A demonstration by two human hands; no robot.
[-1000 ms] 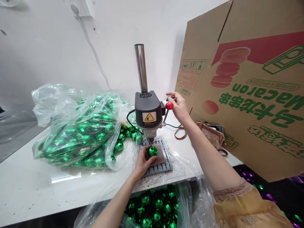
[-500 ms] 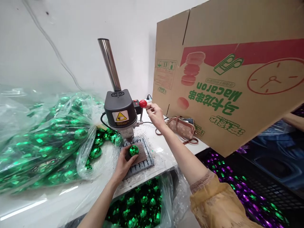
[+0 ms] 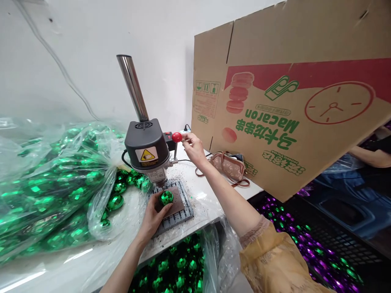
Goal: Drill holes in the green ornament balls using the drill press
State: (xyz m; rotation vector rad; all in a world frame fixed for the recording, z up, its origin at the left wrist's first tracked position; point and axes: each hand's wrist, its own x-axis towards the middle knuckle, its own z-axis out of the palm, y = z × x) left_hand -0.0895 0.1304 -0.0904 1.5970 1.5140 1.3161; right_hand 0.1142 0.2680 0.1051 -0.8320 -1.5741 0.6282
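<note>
Head view: your right hand (image 3: 195, 150), its fingers raised beyond the red knob (image 3: 176, 137) a second earlier, had lowered to the knob's right side, fingers curled; whether they gripped it, I couldn't tell. Your left hand (image 3: 153, 213) still pinched the green ball (image 3: 166, 197) between thumb and fingers, over the brown pad (image 3: 179, 202), near and below the drill press (image 3: 146, 142). That seemingly brought the lever (image 3: 175, 151) within reach while you steadied the ball.

On the worktop (image 3: 205, 192), a ball (image 3: 166, 197) below the drill press (image 3: 146, 144) head near frame centre; ball bag (image 3: 55, 195) left, handbag (image 3: 227, 166) right; carton (image 3: 275, 103) upper right.
</note>
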